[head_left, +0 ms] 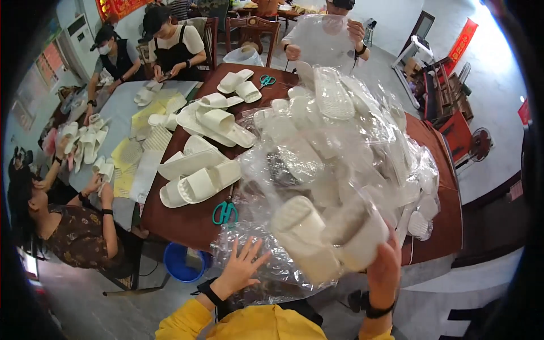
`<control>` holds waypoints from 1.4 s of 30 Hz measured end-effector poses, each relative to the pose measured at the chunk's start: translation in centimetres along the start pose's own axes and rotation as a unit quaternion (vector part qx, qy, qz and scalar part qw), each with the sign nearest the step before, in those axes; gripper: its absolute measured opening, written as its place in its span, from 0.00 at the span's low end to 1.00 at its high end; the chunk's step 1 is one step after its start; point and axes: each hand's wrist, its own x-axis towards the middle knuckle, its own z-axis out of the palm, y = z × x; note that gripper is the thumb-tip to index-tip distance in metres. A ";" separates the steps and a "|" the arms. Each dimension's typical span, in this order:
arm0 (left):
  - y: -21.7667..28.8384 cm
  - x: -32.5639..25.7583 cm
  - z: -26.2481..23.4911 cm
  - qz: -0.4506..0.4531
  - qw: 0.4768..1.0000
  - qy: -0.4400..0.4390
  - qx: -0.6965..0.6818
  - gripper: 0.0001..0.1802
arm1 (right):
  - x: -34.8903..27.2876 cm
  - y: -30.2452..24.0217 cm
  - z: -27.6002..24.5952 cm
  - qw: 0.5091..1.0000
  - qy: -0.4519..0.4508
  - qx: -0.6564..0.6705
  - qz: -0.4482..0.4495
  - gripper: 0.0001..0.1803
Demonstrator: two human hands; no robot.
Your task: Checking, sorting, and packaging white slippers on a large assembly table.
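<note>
Head view, and we've got a big clear bag (340,153) stuffed with white slippers heaped on the brown counter (187,224), its near end lifted toward us. Our left hand (241,266) is spread wide, fingers splayed against the crinkled plastic at the bag's lower edge, holding nothing. Our right hand (384,266) is up at the bag's near right corner, pressed to the plastic beside a slipper (360,238); we can't tell whether it grips.

Loose slippers (198,175) lie in a pile on the counter left of the bag, teal scissors (225,212) just beside them at the near edge, and a second pair of scissors (266,80) at the far end.

Yellow sheets (127,156) sit on the grey counter (122,110) to the left, where other people handle more slippers. A blue bucket (178,262) stands on the floor below. Red banners hang on the walls: one top left (116,7), one far right (463,41). Across from us, a person holds up another clear bag (323,39).
</note>
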 end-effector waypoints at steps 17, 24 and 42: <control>-8.8 -1.5 4.1 0.074 0.996 0.020 0.037 0.47 | 7.6 21.1 -0.3 0.942 -0.017 -0.264 0.207 0.26; -10.7 -1.3 8.8 0.059 0.998 0.017 0.013 0.43 | 13.2 27.2 1.3 0.927 0.065 -0.317 0.189 0.32; -10.2 0.6 5.2 0.048 0.996 0.064 -0.044 0.38 | 20.8 6.1 25.9 0.735 -0.128 -0.384 -0.544 0.03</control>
